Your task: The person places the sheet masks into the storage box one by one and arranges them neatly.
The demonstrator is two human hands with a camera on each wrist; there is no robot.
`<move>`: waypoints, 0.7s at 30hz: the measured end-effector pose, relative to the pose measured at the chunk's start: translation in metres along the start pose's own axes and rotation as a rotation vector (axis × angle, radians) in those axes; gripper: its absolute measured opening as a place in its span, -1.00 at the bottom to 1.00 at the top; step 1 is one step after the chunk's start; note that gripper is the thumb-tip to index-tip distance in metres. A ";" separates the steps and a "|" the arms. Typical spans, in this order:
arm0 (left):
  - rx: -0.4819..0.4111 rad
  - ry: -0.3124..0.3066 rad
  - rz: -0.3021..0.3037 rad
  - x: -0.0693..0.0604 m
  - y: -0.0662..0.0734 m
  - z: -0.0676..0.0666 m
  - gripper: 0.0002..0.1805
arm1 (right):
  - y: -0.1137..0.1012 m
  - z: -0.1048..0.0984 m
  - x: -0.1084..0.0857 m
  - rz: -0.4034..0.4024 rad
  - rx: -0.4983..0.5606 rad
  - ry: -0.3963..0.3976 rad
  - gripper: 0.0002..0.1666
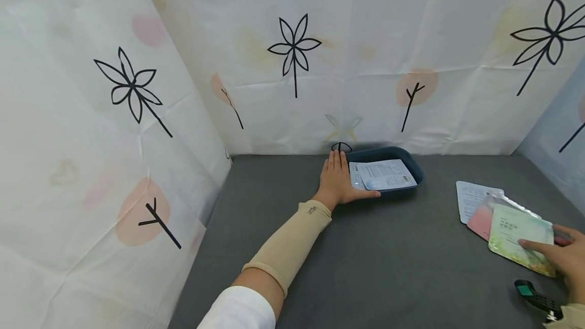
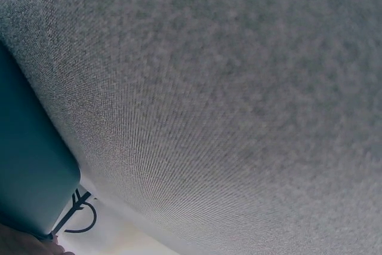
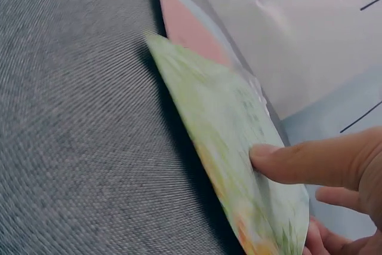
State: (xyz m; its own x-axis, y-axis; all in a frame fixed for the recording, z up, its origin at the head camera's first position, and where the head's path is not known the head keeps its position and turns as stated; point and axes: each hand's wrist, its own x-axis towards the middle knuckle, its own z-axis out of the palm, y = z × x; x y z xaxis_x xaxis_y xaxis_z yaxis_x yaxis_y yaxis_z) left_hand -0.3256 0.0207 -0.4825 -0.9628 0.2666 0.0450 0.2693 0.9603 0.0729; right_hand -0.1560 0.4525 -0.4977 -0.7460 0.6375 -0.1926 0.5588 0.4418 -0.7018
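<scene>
A dark blue tray point(image 1: 420, 181) stands at the back of the table, with white printed packets point(image 1: 388, 174) lying in it. My left hand point(image 1: 337, 179) rests against the tray's left end, fingers straight and thumb spread along the front side. Far to the right, my right hand point(image 1: 559, 253) pinches the near right edge of a green flat packet point(image 1: 516, 235), thumb on top and fingers beneath. In the right wrist view this green packet point(image 3: 221, 129) is tilted, with one edge raised off the table. Under it lies a pink packet point(image 1: 481, 221), partly covered.
A white printed packet point(image 1: 477, 197) lies behind the pink one. On the grey table point(image 1: 388, 268), a black object with a green patch point(image 1: 532, 293) sits by the right wrist. Patterned cloth walls point(image 1: 365, 39) rise at the back and both sides.
</scene>
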 end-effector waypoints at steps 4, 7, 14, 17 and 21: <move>0.006 0.016 0.003 0.000 0.000 0.000 0.67 | 0.003 -0.002 0.003 -0.012 0.013 -0.018 0.05; -0.007 -0.008 0.000 0.003 0.000 0.001 0.68 | 0.004 -0.003 0.006 -0.046 -0.016 0.000 -0.03; -0.005 -0.016 -0.006 0.006 -0.001 0.003 0.69 | 0.006 -0.005 0.005 -0.281 0.023 0.039 -0.20; -0.006 -0.011 -0.006 0.005 -0.001 0.002 0.69 | 0.004 -0.006 0.001 -0.363 0.004 0.030 -0.22; -0.016 -0.028 -0.008 0.006 -0.001 0.003 0.69 | -0.003 -0.008 -0.001 -0.391 0.016 0.009 -0.25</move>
State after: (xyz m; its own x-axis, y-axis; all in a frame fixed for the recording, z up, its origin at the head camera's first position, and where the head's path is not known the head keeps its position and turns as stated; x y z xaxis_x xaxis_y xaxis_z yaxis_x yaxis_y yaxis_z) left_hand -0.3314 0.0215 -0.4853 -0.9651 0.2613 0.0165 0.2617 0.9611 0.0886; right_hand -0.1534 0.4558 -0.4898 -0.8982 0.4285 0.0978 0.2270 0.6427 -0.7317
